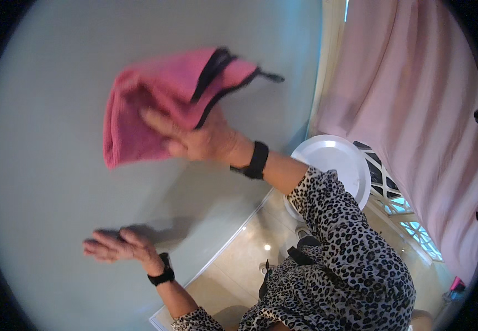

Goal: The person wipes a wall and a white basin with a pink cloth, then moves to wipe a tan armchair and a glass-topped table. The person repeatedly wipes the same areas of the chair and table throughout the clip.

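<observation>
My right hand (206,140) grips a folded pink cloth (139,136), which has black edging and a small black hanging loop at one corner. Fingers lie spread over the cloth, and it is held at a plain pale wall (77,198). Slight blur covers the hand; whether the whole cloth presses on the wall I cannot tell. Lower down, my left hand (119,246) is empty, fingers extended, at the same wall with its shadow beside it. Black bands circle both wrists.
To the right hangs a pink curtain (404,91) beside a cream frame (326,62). A round white shallow dish-like object (346,165) stands near the wall's corner. Behind it is a white lattice panel (382,176). Glossy beige tiles (230,265) cover the floor, meeting the wall at a white skirting strip (222,252).
</observation>
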Tool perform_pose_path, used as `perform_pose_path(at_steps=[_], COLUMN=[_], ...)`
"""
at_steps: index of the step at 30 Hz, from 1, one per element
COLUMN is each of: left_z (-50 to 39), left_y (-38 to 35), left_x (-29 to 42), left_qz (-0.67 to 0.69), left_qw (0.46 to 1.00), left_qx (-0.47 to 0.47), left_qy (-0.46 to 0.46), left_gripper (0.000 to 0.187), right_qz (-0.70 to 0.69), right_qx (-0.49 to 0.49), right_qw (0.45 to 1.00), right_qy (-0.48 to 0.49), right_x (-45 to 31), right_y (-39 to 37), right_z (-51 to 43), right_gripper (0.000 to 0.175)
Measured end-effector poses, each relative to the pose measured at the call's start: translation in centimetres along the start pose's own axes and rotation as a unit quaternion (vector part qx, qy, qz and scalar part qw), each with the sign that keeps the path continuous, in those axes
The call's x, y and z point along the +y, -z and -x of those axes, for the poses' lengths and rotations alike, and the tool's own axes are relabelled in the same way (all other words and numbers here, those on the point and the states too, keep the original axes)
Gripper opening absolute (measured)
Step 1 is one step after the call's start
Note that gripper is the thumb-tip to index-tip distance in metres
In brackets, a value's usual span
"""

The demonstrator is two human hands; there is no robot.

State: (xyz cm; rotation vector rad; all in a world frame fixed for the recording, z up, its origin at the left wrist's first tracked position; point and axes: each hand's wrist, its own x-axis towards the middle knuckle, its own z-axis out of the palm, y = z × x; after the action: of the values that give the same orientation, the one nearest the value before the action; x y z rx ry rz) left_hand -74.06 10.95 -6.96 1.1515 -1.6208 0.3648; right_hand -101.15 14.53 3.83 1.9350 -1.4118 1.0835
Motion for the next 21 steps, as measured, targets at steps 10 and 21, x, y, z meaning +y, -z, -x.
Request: perform_pose_path(at_steps=[10, 21], left_z=[0.6, -0.9], left_y=[10.7, 8.8], left_x=[-7.4, -6.3], left_qz=[-0.095, -0.084], left_qw=[0.986, 0.986], left_qx=[0.095, 0.113], left_qy=[-0.094, -0.086], left_gripper=[0.051, 0.054], right_qz=[0.204, 0.099], right_qx=[0.222, 0.273], right_qw=[0.946, 0.795], right_qy=[-0.116, -0.532], right_x=[17.3, 18.6], right_y=[9.8, 6.9], right_z=[0.6, 13.9], right_gripper=[0.051, 0.043])
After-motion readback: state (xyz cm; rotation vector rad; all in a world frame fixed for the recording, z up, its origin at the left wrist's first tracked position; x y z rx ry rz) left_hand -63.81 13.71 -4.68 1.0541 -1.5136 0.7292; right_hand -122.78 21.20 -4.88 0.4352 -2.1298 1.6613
